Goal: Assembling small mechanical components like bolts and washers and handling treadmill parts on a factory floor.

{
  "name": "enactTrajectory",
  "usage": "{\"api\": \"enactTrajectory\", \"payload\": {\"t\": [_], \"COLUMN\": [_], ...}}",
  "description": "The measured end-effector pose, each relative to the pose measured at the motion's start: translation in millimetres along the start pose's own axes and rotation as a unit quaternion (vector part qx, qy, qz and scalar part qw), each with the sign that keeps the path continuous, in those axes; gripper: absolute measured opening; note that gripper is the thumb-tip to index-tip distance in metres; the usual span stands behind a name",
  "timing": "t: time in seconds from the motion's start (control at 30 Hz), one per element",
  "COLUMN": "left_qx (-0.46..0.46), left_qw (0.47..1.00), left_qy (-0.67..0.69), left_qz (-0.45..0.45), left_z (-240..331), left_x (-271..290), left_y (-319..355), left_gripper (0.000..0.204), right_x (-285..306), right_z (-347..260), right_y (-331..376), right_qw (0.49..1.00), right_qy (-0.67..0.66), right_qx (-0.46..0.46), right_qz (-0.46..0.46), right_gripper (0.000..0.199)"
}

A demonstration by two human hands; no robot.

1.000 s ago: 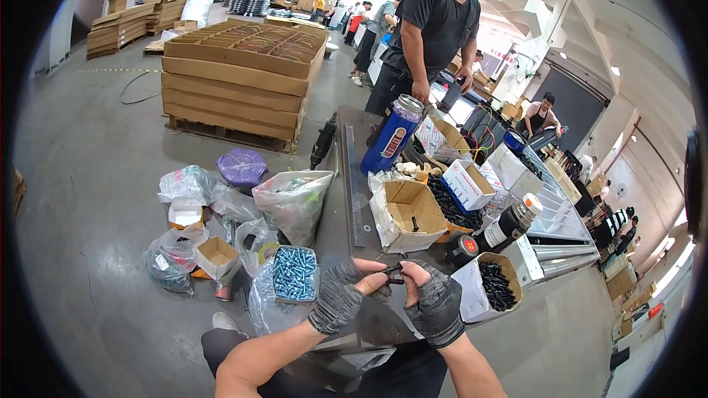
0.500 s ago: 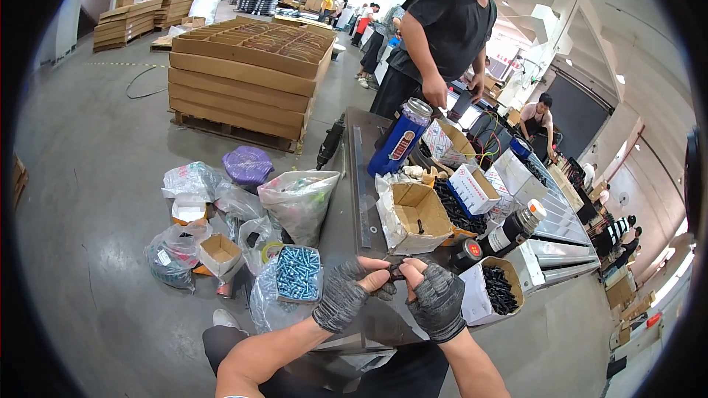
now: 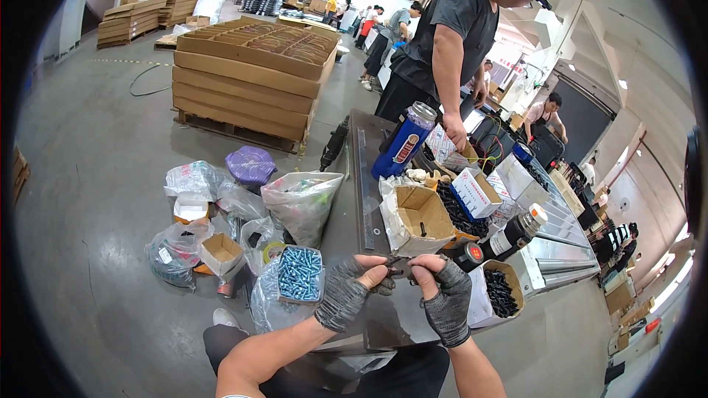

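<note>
Both my hands wear grey fingerless gloves and meet above the dark metal table point(image 3: 383, 317). My left hand point(image 3: 348, 291) is closed, pinching a small dark part point(image 3: 397, 272) between thumb and fingers. Just right of it, the thumb and forefinger of my right hand point(image 3: 448, 296) press together; whatever they hold is too small to make out. Beyond my hands stands an open cardboard box point(image 3: 402, 214) with one dark piece inside. Close by my right hand is a box of black screw-like parts point(image 3: 503, 293). A box of blue screws point(image 3: 300, 274) stands left of my left hand.
A blue can point(image 3: 404, 140), a black bottle point(image 3: 509, 234) and a white-blue carton point(image 3: 476, 193) crowd the table. A black power tool point(image 3: 335, 144) hangs at its left edge. Plastic bags point(image 3: 302, 206) lie left. A co-worker point(image 3: 450, 44) reaches into a box across the table.
My right hand has drawn slightly right, opening a gap from the left fingers. The left hand has barely moved. The co-worker has leaned in, lowering a hand to a box.
</note>
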State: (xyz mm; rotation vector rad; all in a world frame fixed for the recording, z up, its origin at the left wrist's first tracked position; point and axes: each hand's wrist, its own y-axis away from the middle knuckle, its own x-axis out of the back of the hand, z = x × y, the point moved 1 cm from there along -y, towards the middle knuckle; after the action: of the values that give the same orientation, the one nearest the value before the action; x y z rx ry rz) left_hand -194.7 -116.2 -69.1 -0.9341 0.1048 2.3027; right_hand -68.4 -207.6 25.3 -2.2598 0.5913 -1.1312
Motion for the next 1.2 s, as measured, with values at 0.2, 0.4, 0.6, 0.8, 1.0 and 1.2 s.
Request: {"api": "enactTrajectory", "payload": {"t": [0.2, 0.4, 0.6, 0.8, 1.0, 1.2], "left_qx": [0.002, -0.02, 0.015, 0.006, -0.015, -0.071], "left_qw": [1.0, 0.999, 0.999, 0.999, 0.997, 0.991], "left_qy": [0.004, -0.022, 0.01, 0.001, 0.038, -0.068], "left_qz": [0.021, 0.041, 0.049, 0.048, 0.064, 0.092], "left_z": [-3, -5, -3, -6, -11, -7], "left_x": [0, 3, 1, 1, -1, -2], "left_y": [0, -4, -4, 0, -1, 2], "left_gripper": [0.024, 0.021, 0.021, 0.021, 0.021, 0.017], "right_x": [-11, -15, -24, -23, -18, -16], "right_z": [-8, -5, -8, -2, -2, -13], "right_y": [1, 8, 9, 9, 7, -2], "right_qw": [0.991, 0.998, 0.99, 0.998, 1.0, 0.996], "right_qy": [0.11, 0.055, 0.119, -0.027, 0.009, 0.022], "right_qx": [0.074, -0.023, 0.074, -0.044, -0.025, -0.082], "right_qz": [-0.016, -0.028, -0.009, -0.029, 0.005, -0.017], "right_gripper": [0.018, 0.021, 0.022, 0.025, 0.028, 0.034]}}
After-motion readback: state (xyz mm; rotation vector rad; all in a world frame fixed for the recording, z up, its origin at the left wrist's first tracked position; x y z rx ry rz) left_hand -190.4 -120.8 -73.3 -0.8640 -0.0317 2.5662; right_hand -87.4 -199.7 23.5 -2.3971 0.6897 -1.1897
